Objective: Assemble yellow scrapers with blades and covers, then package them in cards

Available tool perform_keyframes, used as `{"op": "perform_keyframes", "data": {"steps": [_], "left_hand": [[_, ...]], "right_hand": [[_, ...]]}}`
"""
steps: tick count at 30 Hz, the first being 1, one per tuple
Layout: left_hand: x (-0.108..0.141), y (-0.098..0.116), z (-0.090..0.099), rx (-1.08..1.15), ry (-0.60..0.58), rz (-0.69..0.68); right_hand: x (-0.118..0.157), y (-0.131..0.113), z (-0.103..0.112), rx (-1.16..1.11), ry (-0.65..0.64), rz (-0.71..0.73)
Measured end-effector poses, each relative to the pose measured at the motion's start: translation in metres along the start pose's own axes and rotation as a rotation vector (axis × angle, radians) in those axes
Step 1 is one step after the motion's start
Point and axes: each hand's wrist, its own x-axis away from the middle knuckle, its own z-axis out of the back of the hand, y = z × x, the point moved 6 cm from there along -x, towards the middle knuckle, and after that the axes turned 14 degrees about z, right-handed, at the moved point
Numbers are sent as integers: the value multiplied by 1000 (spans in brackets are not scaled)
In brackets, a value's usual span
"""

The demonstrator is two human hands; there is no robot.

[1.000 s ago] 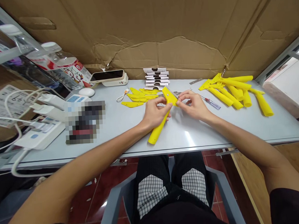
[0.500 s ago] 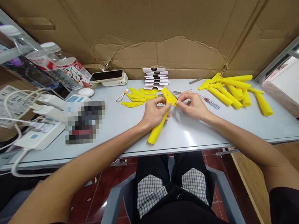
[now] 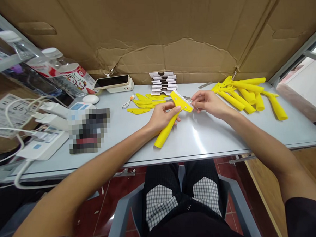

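Note:
My left hand (image 3: 161, 116) is closed round a yellow scraper (image 3: 166, 132), at the neck below its wide head. The scraper lies aslant, its tubular handle toward the table's front edge. Two small screws or holes show on the head. My right hand (image 3: 208, 103) is just right of the head, fingers curled together near its right corner; whatever they may hold is hidden. Behind the hands lie small metal pieces (image 3: 188, 99). Flat yellow plastic pieces (image 3: 144, 104) lie left of the scraper head, and a pile of yellow scraper handles (image 3: 249, 92) lies to the right.
A stack of folded white paper sleeves (image 3: 163, 83) stands at the back. At the left are a phone (image 3: 112, 81), a white mouse (image 3: 90, 99), bottles (image 3: 75, 75) and a power strip (image 3: 44, 144) with cables. A thin metal blade (image 3: 205, 85) lies near the cardboard wall (image 3: 197, 56).
My right hand has drawn slightly right, off the scraper head's corner, where a small screw or hole now shows. My left hand keeps its grip, with the scraper turned a little.

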Motion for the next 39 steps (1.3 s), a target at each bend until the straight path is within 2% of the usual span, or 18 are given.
{"op": "perform_keyframes", "data": {"steps": [4,10,16,24,30,33,36,39], "left_hand": [[2,3,0,-19,-10,-55],[2,3,1,-31,1,-58],[1,4,1,-39,-5,-94],[3,5,1,-88,-27,-63],[-1,4,1,-107,-139,-44],[-5,0,3,-109,-163,-64],[-9,-5,10,-81,-100,-73],[-10,-7,14,-129,-42,-110]], "right_hand": [[-3,2,4,17,18,17],[-4,-2,10,50,45,27],[0,-10,1,46,-49,-22],[4,-17,-5,50,-126,11],[2,-6,-9,56,-132,-20],[-2,-11,6,286,-169,59],[-6,-28,43,775,-149,230],[-10,-27,85,1003,-120,144]]}}
